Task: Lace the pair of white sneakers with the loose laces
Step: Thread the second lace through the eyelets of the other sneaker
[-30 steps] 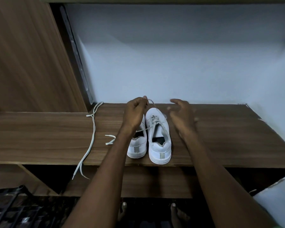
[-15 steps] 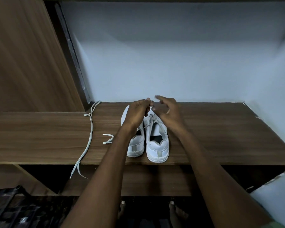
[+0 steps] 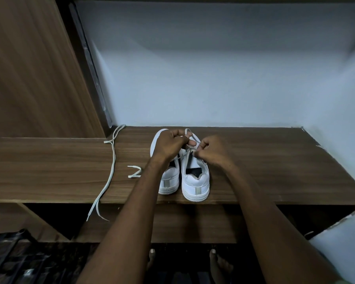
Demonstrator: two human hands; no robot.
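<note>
Two white sneakers stand side by side, heels toward me, on a wooden shelf (image 3: 275, 171). The left sneaker (image 3: 169, 180) is partly under my forearm; the right sneaker (image 3: 196, 185) carries a grey-white lace (image 3: 188, 155) through its front eyelets. My left hand (image 3: 170, 143) pinches one end of that lace above the toes. My right hand (image 3: 212, 149) pinches the other part of it just beside, over the right sneaker's tongue. A second loose lace (image 3: 111, 171) lies on the shelf to the left, its ends hanging over the front edge.
A short curl of lace (image 3: 134, 172) lies left of my forearm. A wooden panel (image 3: 29, 68) rises at the left and a pale wall (image 3: 213, 68) closes the back and right. Bare feet (image 3: 219, 265) and a dark rack (image 3: 12, 261) show below.
My right hand came in from the right with its fingers apart, then closed on the lace next to my left hand. The left hand kept its grip.
</note>
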